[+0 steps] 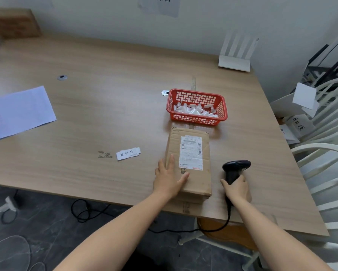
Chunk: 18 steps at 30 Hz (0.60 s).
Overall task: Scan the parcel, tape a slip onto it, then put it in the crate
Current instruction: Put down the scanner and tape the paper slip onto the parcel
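Observation:
A brown cardboard parcel (205, 173) with a white shipping label (191, 152) lies on the wooden table (105, 94) near its front edge. My left hand (169, 177) rests flat on the parcel's near left corner, fingers spread. Just right of the parcel, my right hand (236, 187) grips the handle of a black corded barcode scanner (235, 168) that stands on the table. A small white slip (128, 153) with printed characters lies left of the parcel. A red mesh crate (222, 108) holding several white pieces stands behind the parcel.
A pale blue sheet (22, 111) lies at the table's left. Small tape scraps (105, 154) sit beside the slip. A white router (235, 55) stands at the back right. White chairs (324, 153) with papers crowd the right side. Cables trail on the floor.

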Available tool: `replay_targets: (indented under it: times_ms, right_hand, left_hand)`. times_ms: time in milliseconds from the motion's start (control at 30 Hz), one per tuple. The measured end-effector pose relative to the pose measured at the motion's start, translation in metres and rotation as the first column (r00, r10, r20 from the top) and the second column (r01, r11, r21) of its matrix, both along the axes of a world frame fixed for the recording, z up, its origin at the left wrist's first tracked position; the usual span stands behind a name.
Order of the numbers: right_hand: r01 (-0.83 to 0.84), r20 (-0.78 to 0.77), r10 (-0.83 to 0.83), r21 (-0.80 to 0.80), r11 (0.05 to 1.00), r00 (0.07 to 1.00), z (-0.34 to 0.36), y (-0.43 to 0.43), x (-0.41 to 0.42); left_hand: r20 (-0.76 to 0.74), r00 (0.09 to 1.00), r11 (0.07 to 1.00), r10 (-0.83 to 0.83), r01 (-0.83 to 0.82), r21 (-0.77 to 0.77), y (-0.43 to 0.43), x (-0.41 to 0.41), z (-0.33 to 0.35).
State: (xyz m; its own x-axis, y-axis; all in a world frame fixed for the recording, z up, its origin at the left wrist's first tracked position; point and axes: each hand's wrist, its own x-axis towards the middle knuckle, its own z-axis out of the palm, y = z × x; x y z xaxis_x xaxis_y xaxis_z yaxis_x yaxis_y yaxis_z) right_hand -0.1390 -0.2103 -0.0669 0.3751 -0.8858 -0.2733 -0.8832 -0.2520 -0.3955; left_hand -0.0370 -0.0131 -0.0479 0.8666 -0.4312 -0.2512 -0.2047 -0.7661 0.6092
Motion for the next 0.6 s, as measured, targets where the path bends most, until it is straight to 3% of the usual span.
replay_targets:
  times_ms: [100, 167, 267, 367, 467, 600]
  right_hand:
    - [0.083, 0.012, -0.082, -0.063, 0.995, 0.997, 0.015, 0.005, 0.003]
    - [0.075, 0.150, -0.052, -0.150, 0.986, 0.987, 0.037, 0.013, 0.017]
    - [-0.078, 0.412, 0.175, -0.240, 0.968, 0.894, 0.080, 0.044, 0.051]
    - [-0.366, 0.564, 0.420, -0.214, 0.906, 0.711, 0.113, 0.103, 0.093]
    - [-0.609, 0.507, 0.581, -0.132, 0.782, 0.637, 0.107, 0.158, 0.136]
    - [-0.666, 0.321, 0.603, 0.134, 0.734, 0.730, 0.055, 0.197, 0.182]
  left_hand:
    - [-0.013, 0.999, 0.999, -0.037, 0.037, -0.011, 0.010, 0.010, 0.003]
    - [-0.022, 1.000, 1.000, -0.009, 0.009, -0.010, 0.019, 0.021, 0.005]
    - [0.000, 1.000, 0.998, 0.027, -0.027, 0.050, 0.041, 0.044, 0.006]
    - [0.049, 0.998, 0.993, 0.039, -0.044, 0.108, 0.069, 0.073, 0.002]
    - [0.099, 0.992, 0.985, 0.082, -0.096, 0.146, 0.097, 0.104, -0.006]
    - [0.142, 0.984, 0.977, 0.110, -0.134, 0.167, 0.129, 0.137, -0.022]
